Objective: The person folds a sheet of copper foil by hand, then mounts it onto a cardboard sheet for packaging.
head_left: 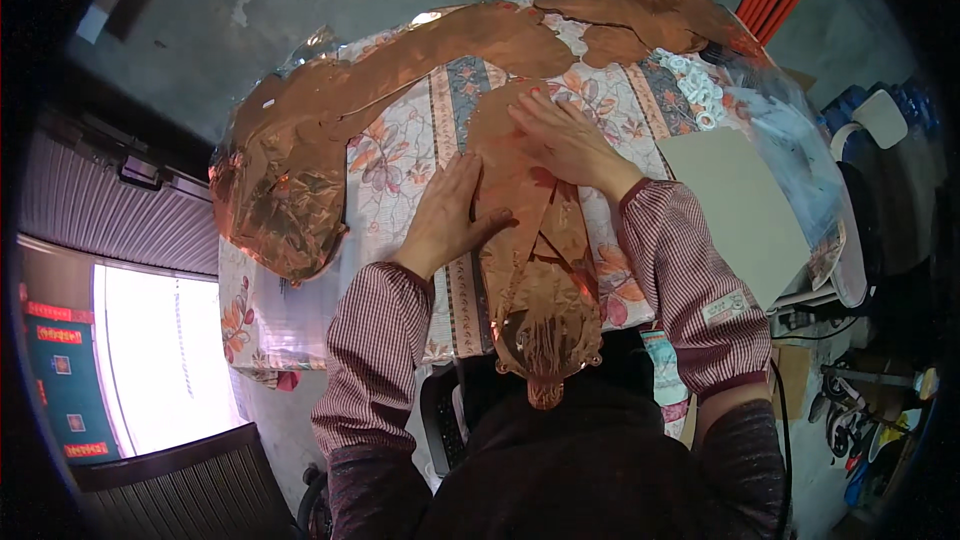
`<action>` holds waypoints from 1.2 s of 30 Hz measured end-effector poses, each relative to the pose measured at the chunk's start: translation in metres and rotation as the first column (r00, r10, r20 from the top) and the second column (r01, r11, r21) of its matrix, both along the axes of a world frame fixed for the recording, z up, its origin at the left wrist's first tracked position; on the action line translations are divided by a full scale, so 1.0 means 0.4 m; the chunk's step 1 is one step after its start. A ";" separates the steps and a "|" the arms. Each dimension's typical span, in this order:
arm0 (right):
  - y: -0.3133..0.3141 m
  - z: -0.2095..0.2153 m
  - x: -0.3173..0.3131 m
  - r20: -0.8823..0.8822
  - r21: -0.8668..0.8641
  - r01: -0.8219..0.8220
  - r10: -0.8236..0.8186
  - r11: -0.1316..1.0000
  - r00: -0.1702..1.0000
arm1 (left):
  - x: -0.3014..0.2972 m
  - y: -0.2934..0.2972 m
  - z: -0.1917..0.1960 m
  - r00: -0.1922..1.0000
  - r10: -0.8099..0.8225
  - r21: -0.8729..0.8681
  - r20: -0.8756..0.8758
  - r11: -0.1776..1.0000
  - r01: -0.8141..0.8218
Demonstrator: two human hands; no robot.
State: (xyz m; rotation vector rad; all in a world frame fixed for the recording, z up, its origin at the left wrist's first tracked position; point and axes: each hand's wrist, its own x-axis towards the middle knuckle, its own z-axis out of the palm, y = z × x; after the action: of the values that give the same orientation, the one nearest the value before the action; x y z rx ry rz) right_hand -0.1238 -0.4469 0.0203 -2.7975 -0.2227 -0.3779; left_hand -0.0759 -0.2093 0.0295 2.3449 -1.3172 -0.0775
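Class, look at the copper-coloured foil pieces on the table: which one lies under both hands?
The long narrow foil strip at the table's middle; left hand and right hand press it flat. The other foil pieces lie untouched.

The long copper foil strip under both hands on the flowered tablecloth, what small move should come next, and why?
Probably slide the right hand toward the body along the long copper foil strip, pressing it flat. Both hands lie open on its upper part, the left hand at its edge, while the lower part near the ornate copper cutout looks creased and lifted off the flowered tablecloth.
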 end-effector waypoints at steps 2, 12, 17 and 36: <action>-0.001 0.000 0.016 -0.052 -0.069 -0.025 0.022 0.997 0.998 | -0.003 -0.001 0.000 1.000 -0.003 0.034 0.010 0.999 0.002; -0.007 -0.040 0.059 -0.030 -0.190 -0.008 0.002 0.982 1.000 | -0.011 0.014 0.005 0.986 -0.128 0.099 0.103 0.988 0.118; 0.001 -0.049 0.062 -0.020 -0.173 -0.018 0.014 0.985 1.000 | -0.105 0.108 0.057 0.908 -0.418 0.184 0.032 0.895 0.405; 0.012 -0.045 0.059 -0.055 -0.199 -0.003 -0.008 0.980 0.998 | -0.073 -0.061 0.029 0.980 -0.144 0.063 0.137 0.989 0.136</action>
State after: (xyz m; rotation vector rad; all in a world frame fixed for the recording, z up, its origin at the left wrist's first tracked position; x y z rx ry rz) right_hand -0.1002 -0.4419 0.0022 -3.0006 -0.2572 -0.2920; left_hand -0.1050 -0.2336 0.0413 2.3355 -1.5665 0.0100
